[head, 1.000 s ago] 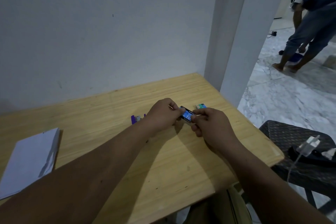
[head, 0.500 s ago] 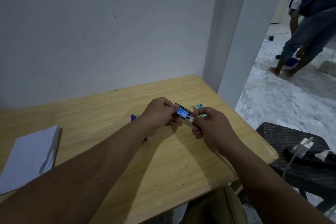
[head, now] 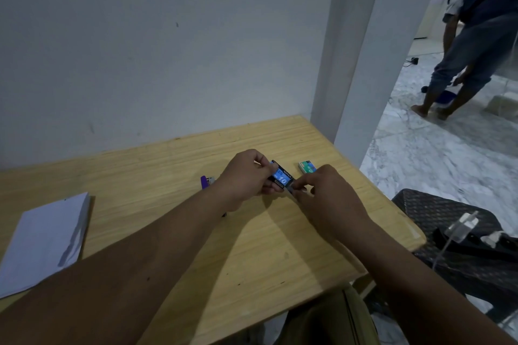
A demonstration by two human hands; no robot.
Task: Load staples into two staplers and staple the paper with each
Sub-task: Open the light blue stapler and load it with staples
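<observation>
My left hand grips a small black-and-blue staple box marked "10", held just above the wooden table. My right hand pinches the inner tray that sticks out of the box's near end. A second, green staple box lies on the table just beyond my right hand. A purple stapler lies behind my left wrist, mostly hidden by it. A stack of white paper rests at the table's left edge.
A white wall and pillar bound the table at the back and right. A dark woven chair with a white charger and cable stands to the right. A person bends over on the marble floor in the far room.
My hands have drawn slightly apart. The right hand has slid the inner tray out of the staple box, and the box's "10" label has turned into view.
</observation>
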